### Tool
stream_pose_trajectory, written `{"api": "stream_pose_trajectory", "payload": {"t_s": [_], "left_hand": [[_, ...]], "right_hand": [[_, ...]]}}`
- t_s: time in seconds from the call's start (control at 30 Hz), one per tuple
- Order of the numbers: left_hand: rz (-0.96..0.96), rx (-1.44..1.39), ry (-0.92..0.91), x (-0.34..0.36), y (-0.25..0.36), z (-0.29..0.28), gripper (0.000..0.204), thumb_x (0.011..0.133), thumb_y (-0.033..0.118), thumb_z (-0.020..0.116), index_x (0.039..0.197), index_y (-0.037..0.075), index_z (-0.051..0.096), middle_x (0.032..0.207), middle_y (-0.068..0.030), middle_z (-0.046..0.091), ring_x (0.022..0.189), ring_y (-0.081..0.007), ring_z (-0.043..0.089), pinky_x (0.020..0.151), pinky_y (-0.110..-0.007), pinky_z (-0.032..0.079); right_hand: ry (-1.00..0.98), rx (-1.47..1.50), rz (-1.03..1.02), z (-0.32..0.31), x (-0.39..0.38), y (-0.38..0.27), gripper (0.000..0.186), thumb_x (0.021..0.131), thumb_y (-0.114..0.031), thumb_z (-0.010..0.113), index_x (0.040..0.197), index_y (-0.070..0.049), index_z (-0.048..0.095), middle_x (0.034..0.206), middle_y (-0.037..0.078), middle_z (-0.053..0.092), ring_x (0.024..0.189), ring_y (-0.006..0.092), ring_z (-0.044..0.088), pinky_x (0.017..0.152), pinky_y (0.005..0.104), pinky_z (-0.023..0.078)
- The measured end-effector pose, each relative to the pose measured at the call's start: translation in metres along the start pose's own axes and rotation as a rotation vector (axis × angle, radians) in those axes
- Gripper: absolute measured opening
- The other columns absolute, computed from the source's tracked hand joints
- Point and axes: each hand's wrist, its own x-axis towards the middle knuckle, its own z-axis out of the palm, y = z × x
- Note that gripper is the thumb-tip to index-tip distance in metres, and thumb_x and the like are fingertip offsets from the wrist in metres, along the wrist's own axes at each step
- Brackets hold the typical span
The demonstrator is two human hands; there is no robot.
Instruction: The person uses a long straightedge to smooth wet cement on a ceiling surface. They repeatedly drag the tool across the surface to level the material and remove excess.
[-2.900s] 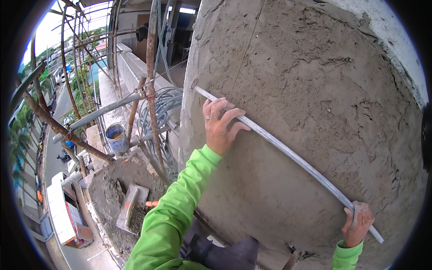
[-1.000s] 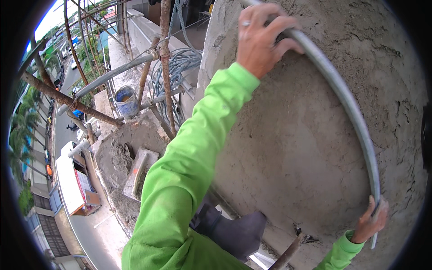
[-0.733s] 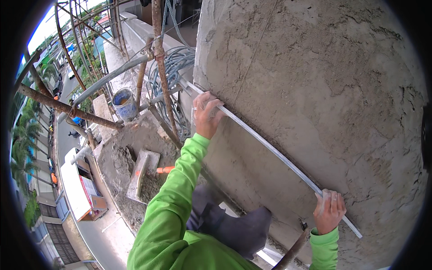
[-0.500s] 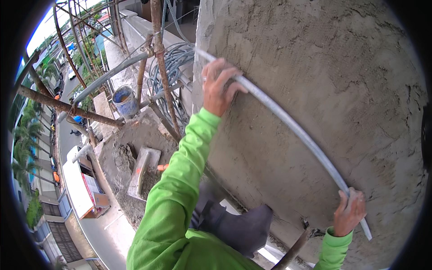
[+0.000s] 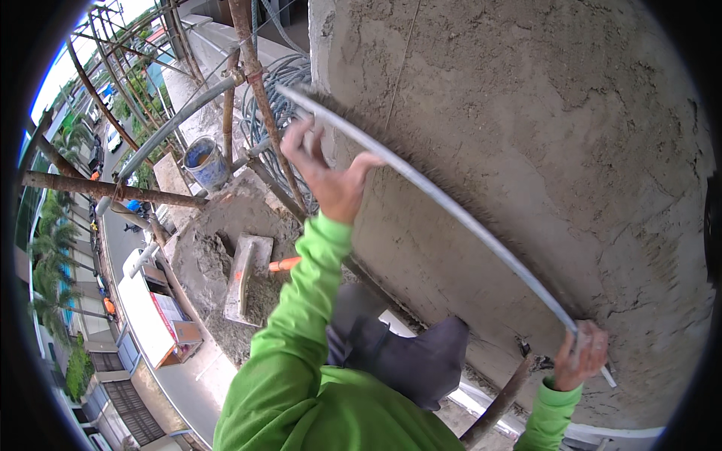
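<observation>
A long, pale metal straightedge [image 5: 470, 228] slants across a wall of wet grey plaster [image 5: 526, 113], its upper end reaching past the wall's left edge and its lower end near the bottom right. Rough plaster is gathered along its upper side.

The right hand [image 5: 583, 357] is wrapped around the bar close to the lower end. The left hand [image 5: 331, 180] is spread beneath the upper part, the thumb up at the bar and the other fingers blurred and apart, not closed around it; whether their tips touch it I cannot tell.

Left of the green left sleeve [image 5: 301, 301], a plastering float [image 5: 256, 263] lies on a heap of grey mortar [image 5: 248, 210], its grip facing up. An orange handle [image 5: 284, 264] shows just beside it, the rest of that tool hidden.

Behind the mortar stands a stained blue-grey bucket [image 5: 207, 169], slightly tilted in the view; its inside looks dark blue with something brownish within, too small to identify. Coiled pale-blue rope [image 5: 263, 101] hangs behind a rusty scaffold pole [image 5: 259, 90]. Far below, a white-roofed stall or vehicle [image 5: 147, 316] stands by the street.
</observation>
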Motion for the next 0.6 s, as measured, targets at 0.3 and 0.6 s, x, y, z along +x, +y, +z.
{"api": "stream_pose_trajectory", "payload": {"t_s": [0.3,0.6], "left_hand": [[-1.128,-0.143,-0.058,-0.114,0.001,0.003,0.04,0.085,0.023,0.05,0.109,-0.001,0.028,0.073,-0.0047,0.047,0.05,-0.0095,0.045,0.04,-0.023,0.041],[-1.045,0.02,0.049,-0.128,-0.016,0.026,0.03,0.08,0.008,0.05,0.103,0.0,0.033,0.064,-0.0046,0.046,0.035,-0.0099,0.04,0.027,-0.025,0.034]], "right_hand": [[-0.113,0.164,0.042,0.054,-0.018,-0.067,0.014,0.068,-0.003,0.06,0.082,-0.005,0.059,0.083,0.007,0.052,0.066,0.0224,0.051,0.055,0.0352,0.039],[-0.215,0.699,0.546,0.013,-0.061,-0.095,0.011,0.071,-0.01,0.062,0.077,-0.004,0.055,0.075,0.01,0.054,0.061,0.0202,0.052,0.058,0.0316,0.042]]}}
